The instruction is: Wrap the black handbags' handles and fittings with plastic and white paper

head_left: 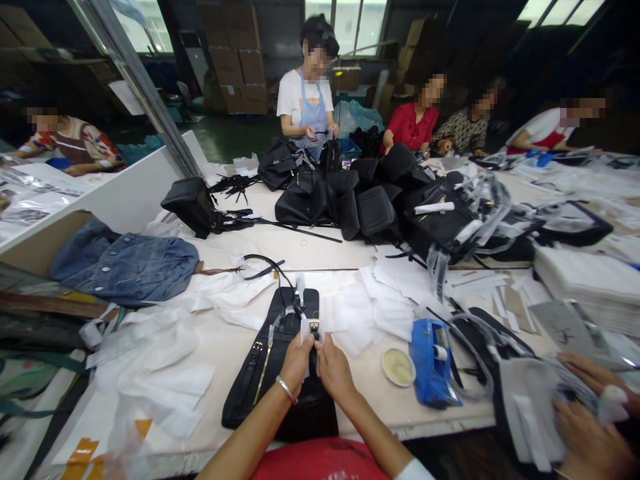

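A black backpack (250,393) lies flat on the table before me, with a gold zipper and small buckles on its face. My left hand (297,363) pinches a black strap (313,357) just below a gold buckle (314,325). Close beside it, my right hand (333,365) is closed on the same strap from the other side. White wrapping paper (304,328) sticks up by the left fingertips. Part of the strap is hidden behind my fingers.
A blue tape dispenser (424,363) and a round shallow dish (399,367) lie to the right. Black bags (375,210) are heaped farther back. A denim garment (125,257) lies left. At right, a co-worker's hands (590,420) handle a wrapped bag (530,400).
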`<state>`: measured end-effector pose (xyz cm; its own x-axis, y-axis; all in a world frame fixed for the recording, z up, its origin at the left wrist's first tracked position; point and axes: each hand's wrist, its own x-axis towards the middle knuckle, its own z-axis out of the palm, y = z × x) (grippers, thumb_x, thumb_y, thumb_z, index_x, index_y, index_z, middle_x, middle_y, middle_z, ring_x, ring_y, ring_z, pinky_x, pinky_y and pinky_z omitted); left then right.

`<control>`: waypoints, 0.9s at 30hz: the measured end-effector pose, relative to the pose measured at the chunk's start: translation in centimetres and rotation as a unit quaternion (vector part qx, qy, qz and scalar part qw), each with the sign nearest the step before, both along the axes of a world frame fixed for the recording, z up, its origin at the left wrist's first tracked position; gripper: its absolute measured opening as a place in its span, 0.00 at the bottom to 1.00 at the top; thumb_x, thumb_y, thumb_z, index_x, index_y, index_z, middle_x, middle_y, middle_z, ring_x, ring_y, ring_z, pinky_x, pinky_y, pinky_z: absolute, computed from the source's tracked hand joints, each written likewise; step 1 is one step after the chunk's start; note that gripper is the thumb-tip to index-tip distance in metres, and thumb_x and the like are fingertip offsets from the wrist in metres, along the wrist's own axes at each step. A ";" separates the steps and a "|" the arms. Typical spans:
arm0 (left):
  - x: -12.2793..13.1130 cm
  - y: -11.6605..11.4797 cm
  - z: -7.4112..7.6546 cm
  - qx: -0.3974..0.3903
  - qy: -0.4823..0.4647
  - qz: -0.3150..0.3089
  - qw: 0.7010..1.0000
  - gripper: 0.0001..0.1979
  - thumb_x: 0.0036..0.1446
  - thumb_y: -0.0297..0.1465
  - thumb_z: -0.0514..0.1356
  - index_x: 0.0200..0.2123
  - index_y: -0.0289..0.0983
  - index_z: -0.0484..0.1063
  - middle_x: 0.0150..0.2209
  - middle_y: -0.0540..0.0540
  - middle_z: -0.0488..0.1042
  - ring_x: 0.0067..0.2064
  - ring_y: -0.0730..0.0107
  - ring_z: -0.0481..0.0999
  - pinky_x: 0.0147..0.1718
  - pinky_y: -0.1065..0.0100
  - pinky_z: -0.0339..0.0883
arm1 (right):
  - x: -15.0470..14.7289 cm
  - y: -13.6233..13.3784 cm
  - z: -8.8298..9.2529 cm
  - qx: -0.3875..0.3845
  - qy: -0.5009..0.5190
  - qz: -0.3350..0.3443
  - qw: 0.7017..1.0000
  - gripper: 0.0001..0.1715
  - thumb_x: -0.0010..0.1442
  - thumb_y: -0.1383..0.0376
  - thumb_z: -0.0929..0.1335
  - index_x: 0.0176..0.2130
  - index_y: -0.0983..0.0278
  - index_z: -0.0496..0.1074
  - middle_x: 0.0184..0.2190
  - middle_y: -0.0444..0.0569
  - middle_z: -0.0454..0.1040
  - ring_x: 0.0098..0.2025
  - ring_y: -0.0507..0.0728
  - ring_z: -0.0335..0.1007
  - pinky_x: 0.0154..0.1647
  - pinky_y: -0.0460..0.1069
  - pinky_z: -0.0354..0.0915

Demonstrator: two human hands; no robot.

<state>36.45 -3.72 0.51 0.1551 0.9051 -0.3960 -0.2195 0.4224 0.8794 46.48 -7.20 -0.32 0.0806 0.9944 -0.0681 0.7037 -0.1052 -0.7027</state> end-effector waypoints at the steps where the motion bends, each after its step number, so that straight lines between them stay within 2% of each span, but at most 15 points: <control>1: 0.0 0.0 0.0 0.001 0.005 0.003 1.000 0.23 0.50 0.41 0.62 0.46 0.33 0.73 0.44 0.39 0.76 0.46 0.58 0.73 0.49 0.61 0.61 | -0.1 0.0 0.1 -0.008 -0.003 -0.001 1.000 0.21 0.65 0.64 0.52 0.54 0.70 0.58 0.37 0.58 0.75 0.37 0.61 0.72 0.35 0.50 0.63; 4: 0.1 0.1 0.1 0.002 0.024 0.015 1.000 0.21 0.49 0.40 0.63 0.44 0.32 0.74 0.42 0.40 0.77 0.46 0.58 0.73 0.48 0.62 0.62 | 0.1 -0.1 0.9 -0.028 0.012 0.011 0.999 0.21 0.64 0.66 0.53 0.54 0.71 0.58 0.36 0.60 0.75 0.38 0.61 0.72 0.35 0.51 0.63; 7: 0.0 0.1 0.6 -0.015 0.035 0.033 0.999 0.21 0.47 0.41 0.64 0.41 0.32 0.75 0.40 0.40 0.77 0.43 0.58 0.74 0.45 0.62 0.64 | 2.0 0.2 2.0 -0.074 0.127 0.080 0.986 0.20 0.64 0.60 0.57 0.53 0.65 0.61 0.38 0.56 0.74 0.38 0.59 0.72 0.35 0.50 0.64; 9: 0.0 0.0 0.9 -0.021 0.018 0.036 0.999 0.22 0.46 0.41 0.64 0.41 0.32 0.75 0.40 0.40 0.77 0.41 0.58 0.75 0.43 0.62 0.66 | 4.1 0.6 2.5 -0.155 0.259 0.119 0.946 0.23 0.63 0.54 0.58 0.52 0.62 0.63 0.35 0.52 0.75 0.32 0.57 0.72 0.30 0.48 0.65; 11: 0.0 -0.1 1.1 -0.028 -0.023 0.019 0.999 0.24 0.46 0.42 0.64 0.43 0.31 0.73 0.40 0.38 0.77 0.39 0.59 0.76 0.41 0.62 0.67 | 5.9 1.1 2.6 -0.215 0.361 0.103 0.902 0.27 0.62 0.50 0.57 0.52 0.63 0.64 0.29 0.49 0.74 0.25 0.53 0.70 0.26 0.47 0.63; 14: 0.2 -0.3 1.0 -0.034 -0.069 -0.022 0.997 0.26 0.50 0.43 0.62 0.48 0.31 0.70 0.39 0.37 0.77 0.36 0.60 0.76 0.36 0.63 0.69 | 6.7 1.6 2.1 -0.180 0.422 0.033 0.888 0.27 0.57 0.51 0.65 0.51 0.63 0.66 0.27 0.47 0.73 0.24 0.50 0.67 0.26 0.45 0.61; 17: 0.3 -0.4 0.7 -0.012 -0.045 -0.065 0.997 0.27 0.53 0.43 0.59 0.52 0.32 0.67 0.37 0.39 0.77 0.34 0.63 0.76 0.31 0.66 0.70 | 5.4 1.7 1.4 -0.133 0.481 0.011 0.867 0.27 0.51 0.54 0.70 0.48 0.62 0.68 0.30 0.45 0.71 0.28 0.50 0.66 0.30 0.46 0.63; 19: 0.3 -0.3 0.5 0.011 -0.006 -0.088 0.996 0.27 0.54 0.44 0.58 0.53 0.34 0.66 0.37 0.41 0.77 0.32 0.64 0.76 0.28 0.67 0.70 | 4.2 1.6 1.1 -0.120 0.515 -0.005 0.849 0.25 0.51 0.54 0.70 0.46 0.63 0.70 0.30 0.45 0.71 0.29 0.51 0.65 0.30 0.47 0.64; 22: 0.2 0.1 0.3 0.034 0.041 -0.099 0.994 0.26 0.54 0.44 0.57 0.53 0.36 0.67 0.36 0.43 0.77 0.30 0.64 0.76 0.26 0.67 0.70 | 2.9 1.4 0.9 -0.101 0.525 -0.057 0.843 0.23 0.51 0.54 0.70 0.43 0.65 0.71 0.33 0.47 0.71 0.29 0.51 0.64 0.28 0.46 0.64; 24: 0.3 0.4 0.3 0.025 0.045 -0.103 0.993 0.25 0.54 0.44 0.57 0.51 0.36 0.68 0.34 0.43 0.77 0.29 0.64 0.75 0.26 0.66 0.70 | 2.6 1.4 1.0 -0.086 0.524 -0.086 0.843 0.23 0.51 0.55 0.70 0.44 0.64 0.70 0.32 0.47 0.71 0.28 0.51 0.64 0.26 0.45 0.63; 27: 0.6 0.5 0.7 -0.013 0.019 -0.116 0.993 0.25 0.52 0.44 0.59 0.49 0.34 0.70 0.31 0.43 0.77 0.28 0.63 0.75 0.26 0.65 0.70 | 2.8 1.4 1.2 -0.072 0.526 -0.103 0.841 0.21 0.50 0.56 0.70 0.43 0.64 0.69 0.27 0.43 0.69 0.23 0.49 0.61 0.22 0.43 0.60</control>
